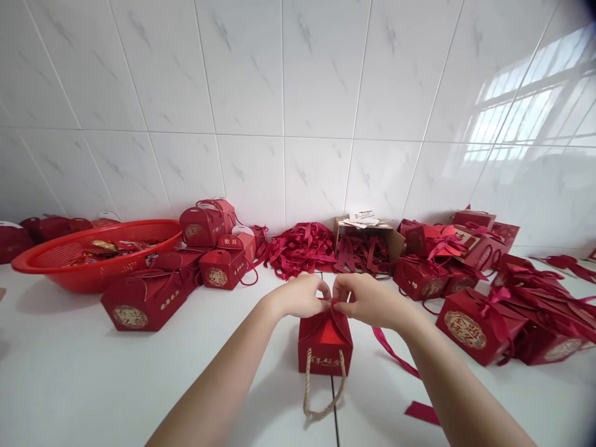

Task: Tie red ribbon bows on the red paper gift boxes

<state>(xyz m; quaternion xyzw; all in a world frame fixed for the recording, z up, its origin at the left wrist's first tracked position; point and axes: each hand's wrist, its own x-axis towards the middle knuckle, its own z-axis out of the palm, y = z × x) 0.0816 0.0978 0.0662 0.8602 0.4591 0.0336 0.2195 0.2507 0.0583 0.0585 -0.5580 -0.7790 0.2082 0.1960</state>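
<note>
A small red gift box (325, 341) with gold lettering stands upright on the white table, in front of me. Its beige rope handle (318, 415) hangs down on the near side. My left hand (305, 292) pinches the peak of the box from the left, thumb and fingers closed on its top flaps. From the right, my right hand (356, 298) pinches the same peak, its fingertips close to the left ones. The fingers partly hide the top edges. A dark red ribbon (393, 352) lies on the table beside the box and passes under my right forearm.
Left stands a red plastic basket (93, 282) of wrapped sweets, with red boxes (144, 301) beside it. A ribbon heap (302, 248) and an open cardboard box (395, 241) of red pieces sit by the tiled wall. Several ribbon-tied boxes (482, 326) stand right.
</note>
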